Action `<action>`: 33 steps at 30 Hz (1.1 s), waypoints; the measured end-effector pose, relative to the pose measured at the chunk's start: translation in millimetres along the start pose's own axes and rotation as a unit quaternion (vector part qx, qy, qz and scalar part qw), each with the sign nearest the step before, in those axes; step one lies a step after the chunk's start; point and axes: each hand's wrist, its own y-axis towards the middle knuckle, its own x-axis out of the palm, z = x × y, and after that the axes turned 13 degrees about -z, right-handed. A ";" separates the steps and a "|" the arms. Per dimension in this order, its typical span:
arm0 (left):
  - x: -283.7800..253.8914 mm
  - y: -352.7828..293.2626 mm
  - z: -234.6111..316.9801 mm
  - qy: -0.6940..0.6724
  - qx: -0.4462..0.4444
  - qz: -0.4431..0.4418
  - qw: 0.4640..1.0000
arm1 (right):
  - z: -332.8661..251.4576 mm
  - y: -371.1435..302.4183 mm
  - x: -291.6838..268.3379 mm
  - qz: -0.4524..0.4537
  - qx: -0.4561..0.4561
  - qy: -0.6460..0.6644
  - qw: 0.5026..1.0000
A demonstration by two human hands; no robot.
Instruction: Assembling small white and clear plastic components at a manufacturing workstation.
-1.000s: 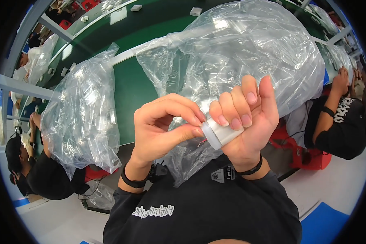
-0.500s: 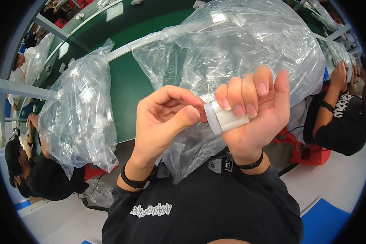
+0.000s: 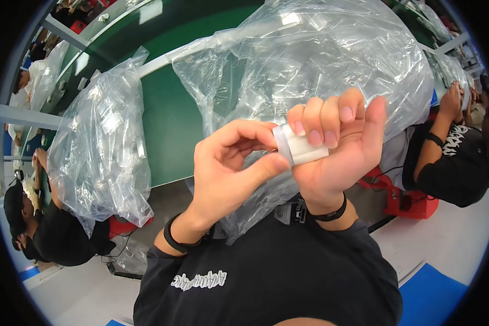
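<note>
My right hand [image 3: 343,142] is turned palm up, its fingers curled over a small white cylindrical piece [image 3: 308,150]. A frosted, translucent rim [image 3: 282,144] forms the left end of the piece. My left hand [image 3: 225,165] is bent round that end, with the index fingertip and thumb tip pressed at the rim. Anything between the left fingertips is hidden. Just beyond both hands lies a large clear plastic bag [image 3: 331,60] with pale pieces dimly visible inside.
Beneath the bags is a green work surface [image 3: 167,122] with a pale rail [image 3: 156,66]. A second clear bag [image 3: 106,144] stands at the left. Co-workers sit on both sides, a person [image 3: 65,233] at left and a person [image 3: 451,168] at right. Red stools [image 3: 410,201] stand near them.
My left hand has moved slightly right, and its thumb and index finger have closed in on the rim. The right hand keeps its hold on the piece, nearly still.
</note>
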 end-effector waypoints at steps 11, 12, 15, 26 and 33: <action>8.5 -0.2 -12.7 -0.080 0.051 0.039 0.995 | -2.6 -2.1 -0.4 -0.033 -0.038 0.043 0.998; 8.0 -0.5 -12.4 -0.084 0.055 0.033 0.994 | -3.1 -2.7 1.9 -0.051 -0.034 0.023 0.998; 1.0 -1.2 -10.2 -0.055 0.061 0.010 0.997 | 0.6 -4.9 5.7 -0.073 -0.022 0.008 0.997; -0.2 -4.8 -4.5 -0.044 0.048 0.036 0.997 | -0.2 -4.0 7.0 -0.001 -0.002 0.064 0.998; 2.8 -2.2 4.8 0.011 0.020 0.031 0.999 | -3.1 -2.6 6.8 0.005 0.004 0.053 0.999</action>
